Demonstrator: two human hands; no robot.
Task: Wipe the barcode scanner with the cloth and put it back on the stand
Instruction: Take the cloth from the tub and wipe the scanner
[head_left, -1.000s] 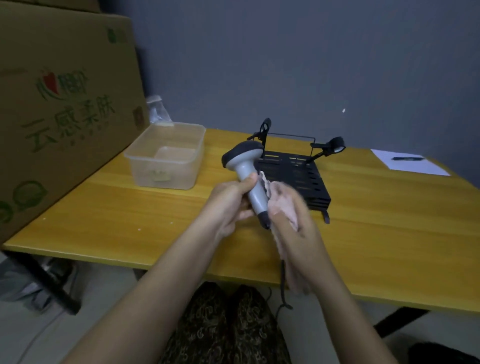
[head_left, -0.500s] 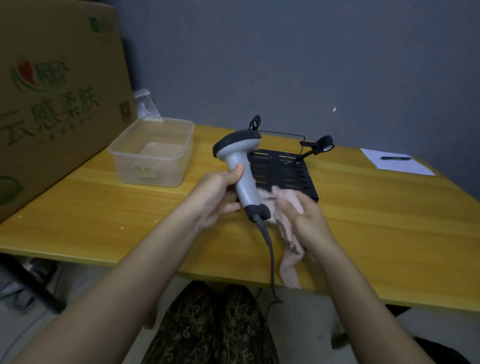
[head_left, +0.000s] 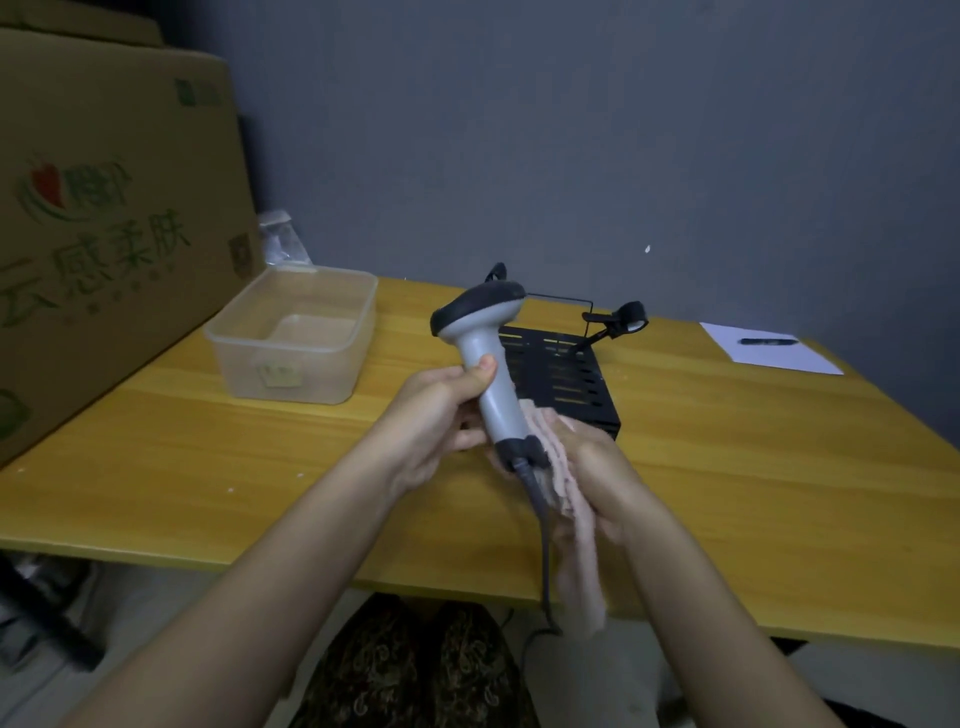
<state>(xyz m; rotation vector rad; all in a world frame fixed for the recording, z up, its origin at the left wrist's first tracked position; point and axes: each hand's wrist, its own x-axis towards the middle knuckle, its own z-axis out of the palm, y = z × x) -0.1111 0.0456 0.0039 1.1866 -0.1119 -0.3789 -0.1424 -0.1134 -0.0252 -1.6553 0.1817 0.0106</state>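
Head view: scanner (head_left: 491, 364) handle within left fingers (head_left: 467, 410).

Dim rm, grey-blue wall (head_left: 571, 130) behind. Yellow wood table (head_left: 208, 467) w/ dark leg at left. 1 big cardboard box (head_left: 104, 234) stood at table's left. Pale floor (head_left: 156, 597) below.

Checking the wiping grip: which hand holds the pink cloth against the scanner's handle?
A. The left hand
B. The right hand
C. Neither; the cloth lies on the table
B: the right hand presses the pink cloth to the scanner handle's base, while the left hand grips the handle.
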